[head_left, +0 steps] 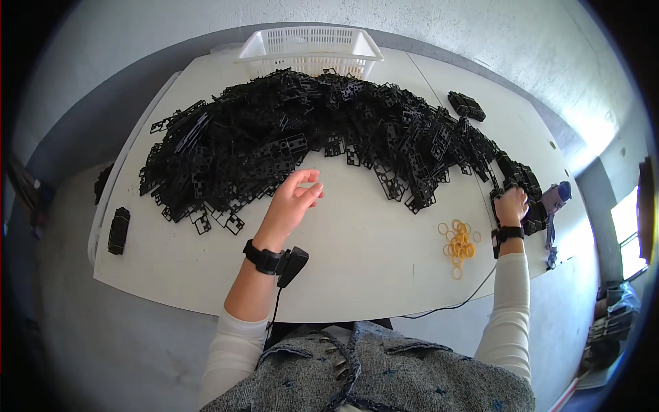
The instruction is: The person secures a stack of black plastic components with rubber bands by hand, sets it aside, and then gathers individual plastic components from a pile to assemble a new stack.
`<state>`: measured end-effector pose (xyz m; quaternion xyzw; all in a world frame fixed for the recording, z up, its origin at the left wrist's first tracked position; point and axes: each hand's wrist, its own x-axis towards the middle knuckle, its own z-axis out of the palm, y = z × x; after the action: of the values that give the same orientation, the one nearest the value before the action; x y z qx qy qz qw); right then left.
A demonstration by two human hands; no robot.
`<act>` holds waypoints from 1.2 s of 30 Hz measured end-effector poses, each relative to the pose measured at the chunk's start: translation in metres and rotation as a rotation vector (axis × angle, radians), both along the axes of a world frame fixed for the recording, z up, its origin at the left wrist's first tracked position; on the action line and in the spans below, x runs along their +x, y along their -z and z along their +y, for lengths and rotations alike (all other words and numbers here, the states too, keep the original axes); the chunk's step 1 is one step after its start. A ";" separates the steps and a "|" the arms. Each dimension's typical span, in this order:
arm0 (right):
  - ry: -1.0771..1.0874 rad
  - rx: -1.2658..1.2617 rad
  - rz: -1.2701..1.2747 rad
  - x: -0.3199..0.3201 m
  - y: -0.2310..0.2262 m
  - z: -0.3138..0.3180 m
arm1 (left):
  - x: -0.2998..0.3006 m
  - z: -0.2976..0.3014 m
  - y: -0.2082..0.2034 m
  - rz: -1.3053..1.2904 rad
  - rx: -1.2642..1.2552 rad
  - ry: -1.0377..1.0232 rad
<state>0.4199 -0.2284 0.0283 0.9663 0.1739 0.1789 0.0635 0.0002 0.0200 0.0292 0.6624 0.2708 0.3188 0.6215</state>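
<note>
Near the counter's right edge, right hand touches stacked, blocky black bundles; its grip closure cannot be told. Left hand: grip loosely curled, part-open, empty, by heaped flat black lattice pieces.

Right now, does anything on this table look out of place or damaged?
One black bundle lies alone on the left of the white table, apart from the bundle group at the right hand, so it looks stray. Yellow rubber bands lie loosely strewn. No damage is clear.

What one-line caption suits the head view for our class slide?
Right hand at the black bundles, left hand above the white table, near a heap of black parts.
</note>
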 end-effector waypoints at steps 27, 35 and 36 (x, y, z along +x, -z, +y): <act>-0.531 0.609 0.344 -0.125 0.006 0.128 | 0.034 0.012 0.013 -0.131 -0.064 -0.059; -0.825 1.267 1.361 -0.201 -0.019 0.155 | 0.054 -0.006 0.002 -0.252 -0.154 0.043; -0.885 1.221 1.381 -0.208 -0.022 0.158 | 0.055 -0.007 -0.001 -0.302 -0.178 0.068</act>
<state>0.2121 -0.0706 0.0500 0.5751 0.3928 -0.3518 -0.6254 0.0548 0.0129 0.0299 0.5582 0.1791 0.3680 0.7218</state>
